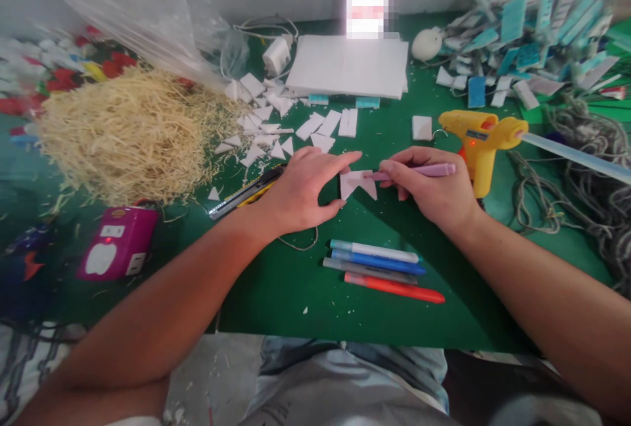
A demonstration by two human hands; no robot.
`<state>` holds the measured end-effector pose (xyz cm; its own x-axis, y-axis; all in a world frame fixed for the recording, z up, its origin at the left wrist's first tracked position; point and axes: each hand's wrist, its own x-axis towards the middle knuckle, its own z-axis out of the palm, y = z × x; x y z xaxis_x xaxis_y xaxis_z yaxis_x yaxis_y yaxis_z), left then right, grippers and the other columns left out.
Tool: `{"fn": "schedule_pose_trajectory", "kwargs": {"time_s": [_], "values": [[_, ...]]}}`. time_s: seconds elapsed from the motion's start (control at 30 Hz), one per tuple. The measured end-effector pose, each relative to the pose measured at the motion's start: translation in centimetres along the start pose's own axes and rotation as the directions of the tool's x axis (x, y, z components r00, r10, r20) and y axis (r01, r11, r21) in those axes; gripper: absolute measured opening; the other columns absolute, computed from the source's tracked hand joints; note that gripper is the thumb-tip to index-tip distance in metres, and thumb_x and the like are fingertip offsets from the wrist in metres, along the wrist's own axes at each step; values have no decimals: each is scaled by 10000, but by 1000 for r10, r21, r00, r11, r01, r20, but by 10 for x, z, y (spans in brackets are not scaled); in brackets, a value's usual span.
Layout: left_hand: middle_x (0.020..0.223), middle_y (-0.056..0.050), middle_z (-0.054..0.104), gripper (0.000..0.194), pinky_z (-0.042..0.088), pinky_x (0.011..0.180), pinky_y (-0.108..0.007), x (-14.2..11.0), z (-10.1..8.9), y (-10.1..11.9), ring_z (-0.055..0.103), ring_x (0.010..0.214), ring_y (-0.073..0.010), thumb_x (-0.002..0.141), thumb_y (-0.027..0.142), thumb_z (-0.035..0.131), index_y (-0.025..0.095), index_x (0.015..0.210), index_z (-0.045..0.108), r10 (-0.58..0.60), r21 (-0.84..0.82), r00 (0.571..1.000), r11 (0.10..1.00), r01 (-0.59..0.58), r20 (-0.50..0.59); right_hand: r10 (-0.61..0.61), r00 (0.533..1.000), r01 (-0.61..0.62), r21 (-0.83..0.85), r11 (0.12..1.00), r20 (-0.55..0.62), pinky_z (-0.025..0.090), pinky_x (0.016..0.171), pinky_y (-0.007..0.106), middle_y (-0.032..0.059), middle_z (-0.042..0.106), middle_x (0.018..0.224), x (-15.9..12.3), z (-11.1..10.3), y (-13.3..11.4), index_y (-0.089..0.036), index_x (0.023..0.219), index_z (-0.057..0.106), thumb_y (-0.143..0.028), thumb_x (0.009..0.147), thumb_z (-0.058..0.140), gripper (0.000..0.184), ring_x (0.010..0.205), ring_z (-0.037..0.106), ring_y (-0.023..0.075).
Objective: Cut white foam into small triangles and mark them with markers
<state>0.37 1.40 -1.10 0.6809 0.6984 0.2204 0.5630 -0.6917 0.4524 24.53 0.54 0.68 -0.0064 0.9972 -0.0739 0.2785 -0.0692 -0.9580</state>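
Note:
A small white foam board piece [351,183] with a V-shaped notch lies on the green table in front of me. My left hand [308,189] holds its left edge between thumb and fingers, with the index finger stretched out above it. In my right hand [428,189] is a pink marker [434,170], its tip against the piece's upper right part. Four-sided and triangular white scraps [254,153] lie beyond my left hand. Partly under that hand is a yellow-and-black utility knife [249,192]. A white marker [374,251], a blue marker [377,261], a grey marker [369,271] and a red marker [394,288] lie nearer me.
A yellow glue gun [480,143] with a long glue stick stands right of my right hand. Straw [123,130] is heaped at left, behind a magenta power socket box [118,242]. White sheets [350,68] lie at the back; blue-white scraps [527,38] and grey cord [582,163] fill the right.

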Motion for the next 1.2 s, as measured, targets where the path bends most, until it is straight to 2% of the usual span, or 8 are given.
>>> {"fn": "schedule_pose_trajectory", "kwargs": {"time_s": [0.17,0.3,0.4,0.67,0.8,0.9,1.07,1.2], "values": [[1278,-103,734,604,410,1111,-468,-1,0,-1,651,1160,-281,957,243,602,189,1542,463,-1,-1,1000,1000,1,4,-3,998,5,-30,1000,58,364,389,223,10,703,572,0,-1,-1,-209,637,733,-378,786,810,238,417,474,85],[1281,-107,733,593,409,1116,-471,-1,1,-2,654,1169,-285,958,251,610,181,1532,476,13,-9,1000,1000,-13,-8,-5,1000,5,-19,1000,7,372,392,216,6,724,611,0,0,-2,-207,680,742,-347,767,825,185,422,480,77],[1285,-108,737,595,414,1112,-475,0,1,-2,656,1174,-288,958,253,609,191,1535,478,5,-6,1000,1000,-5,0,4,999,-4,-12,1000,32,375,385,213,0,699,578,-1,0,-2,-208,651,729,-360,769,824,214,416,477,75],[1261,-92,751,611,333,1216,-507,0,-1,-1,691,1189,-269,945,244,608,191,1540,477,-29,16,1000,999,29,3,6,999,-5,25,1000,-34,533,485,233,8,789,742,-2,-4,-7,-221,791,773,-253,730,858,109,506,624,108],[1242,-96,753,586,352,1197,-489,-1,-1,-4,699,1171,-265,952,247,603,174,1524,498,-18,18,1000,1000,18,-22,47,998,-48,-13,999,-47,498,451,212,-1,736,629,-3,-4,-9,-209,701,726,-205,777,801,107,461,606,100],[1232,-103,752,579,361,1185,-486,-1,-2,-5,700,1162,-269,949,248,598,152,1513,509,-9,18,999,1000,9,-35,10,998,-11,-28,1000,-57,487,448,213,0,721,615,-3,-4,-8,-208,695,726,-217,810,779,127,464,603,103],[1251,-103,746,591,379,1162,-464,-1,-4,-6,698,1172,-264,944,223,569,156,1527,496,-16,35,1000,999,17,-20,37,999,-37,-66,997,6,416,402,209,-16,669,552,-1,-6,-5,-213,608,681,-155,758,767,182,419,540,92],[1265,-99,750,585,379,1157,-468,-1,-5,-8,697,1171,-266,960,230,571,178,1537,488,-19,35,1000,999,19,-6,31,999,-32,-41,999,-24,414,404,214,-14,672,577,0,-6,-4,-210,639,677,-165,791,750,175,422,545,93]]}}
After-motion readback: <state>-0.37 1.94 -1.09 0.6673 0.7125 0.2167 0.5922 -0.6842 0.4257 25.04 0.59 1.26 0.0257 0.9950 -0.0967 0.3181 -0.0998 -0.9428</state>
